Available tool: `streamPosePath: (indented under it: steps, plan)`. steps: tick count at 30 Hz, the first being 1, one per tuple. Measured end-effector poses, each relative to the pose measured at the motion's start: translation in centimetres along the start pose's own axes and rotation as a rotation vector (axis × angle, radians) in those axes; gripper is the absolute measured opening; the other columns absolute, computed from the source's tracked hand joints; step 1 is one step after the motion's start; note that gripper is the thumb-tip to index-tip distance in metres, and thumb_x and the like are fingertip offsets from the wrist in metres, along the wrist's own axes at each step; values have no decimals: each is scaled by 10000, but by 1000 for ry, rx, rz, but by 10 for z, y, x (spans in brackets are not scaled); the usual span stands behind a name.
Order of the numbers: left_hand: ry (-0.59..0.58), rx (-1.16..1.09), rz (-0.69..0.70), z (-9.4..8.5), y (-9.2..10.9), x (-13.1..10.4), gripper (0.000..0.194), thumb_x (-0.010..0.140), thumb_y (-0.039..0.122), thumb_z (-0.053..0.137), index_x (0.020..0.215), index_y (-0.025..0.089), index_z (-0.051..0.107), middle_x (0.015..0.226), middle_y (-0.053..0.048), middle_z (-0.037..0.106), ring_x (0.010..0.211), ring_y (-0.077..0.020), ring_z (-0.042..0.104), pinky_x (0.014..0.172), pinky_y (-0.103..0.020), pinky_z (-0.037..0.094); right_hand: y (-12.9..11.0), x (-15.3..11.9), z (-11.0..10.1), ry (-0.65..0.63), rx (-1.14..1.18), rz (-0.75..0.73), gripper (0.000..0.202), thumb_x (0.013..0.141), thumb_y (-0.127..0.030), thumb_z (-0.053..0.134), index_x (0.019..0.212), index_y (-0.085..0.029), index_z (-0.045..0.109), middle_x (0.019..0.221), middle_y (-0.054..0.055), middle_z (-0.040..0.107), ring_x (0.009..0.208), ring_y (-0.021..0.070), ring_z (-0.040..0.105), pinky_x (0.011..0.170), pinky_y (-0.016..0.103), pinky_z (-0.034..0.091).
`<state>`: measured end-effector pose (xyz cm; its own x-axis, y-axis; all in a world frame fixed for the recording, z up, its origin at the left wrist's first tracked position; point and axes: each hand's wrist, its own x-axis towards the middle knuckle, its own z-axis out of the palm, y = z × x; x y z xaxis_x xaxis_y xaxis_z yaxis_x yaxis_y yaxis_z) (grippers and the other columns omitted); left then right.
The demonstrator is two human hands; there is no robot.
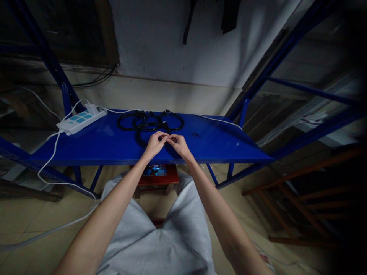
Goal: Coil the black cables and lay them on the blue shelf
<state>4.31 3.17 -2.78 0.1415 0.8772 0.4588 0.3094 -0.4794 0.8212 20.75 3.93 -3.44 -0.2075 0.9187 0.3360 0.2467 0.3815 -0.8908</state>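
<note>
Pinching, tip to tip, with left hand (156,144) and right hand (179,145), apparently on black cable (138,137) (mostly hidden there). Looped beside left hand and just beyond both, on blue shelf (86,147). Likely light, springy, smooth; best gripped near connector (165,124).

In dim light, a pale wall (160,46) rises behind a blue metal shelf (226,142) above a beige tiled floor (25,221).

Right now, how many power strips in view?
1: the white power strip, at the left end of the blue shelf, left of the black cables. Others could be hidden in the dark surroundings.
</note>
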Motion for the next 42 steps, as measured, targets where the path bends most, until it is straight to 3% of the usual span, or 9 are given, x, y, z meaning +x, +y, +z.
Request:
streamPosePath:
  steps: [6, 17, 32, 42]
  plan:
    - [27, -36, -47, 1, 2, 0, 98, 830, 201, 679, 914, 163, 712, 866, -36, 699, 776, -140, 637, 723, -242, 499, 3, 1, 1, 48, 50, 42, 449, 730, -619, 744, 817, -181, 698, 798, 63, 727, 745, 193, 663, 716, 300, 509]
    - [35, 11, -76, 4, -3, -1, 18, 835, 185, 654, 840, 171, 665, 824, -23, 712, 737, -139, 637, 697, -244, 482, 3, -2, 0, 62, 40, 26, 338, 822, -510, 673, 809, -174, 717, 775, 59, 729, 726, 186, 663, 713, 295, 515]
    - [27, 181, -101, 5, -5, -1, 31, 880, 198, 609, 859, 192, 631, 813, -30, 681, 731, -170, 608, 703, -286, 446, 4, -2, 2, 75, -6, -12, 360, 866, -547, 628, 843, -189, 649, 799, 59, 709, 739, 190, 660, 741, 317, 522]
    - [21, 187, -95, 3, -2, -1, 66, 851, 144, 588, 820, 198, 608, 786, -16, 656, 742, -172, 599, 709, -287, 439, -2, -6, 3, 94, -71, -18, 269, 900, -464, 572, 835, -205, 603, 777, 40, 675, 730, 184, 628, 712, 308, 488]
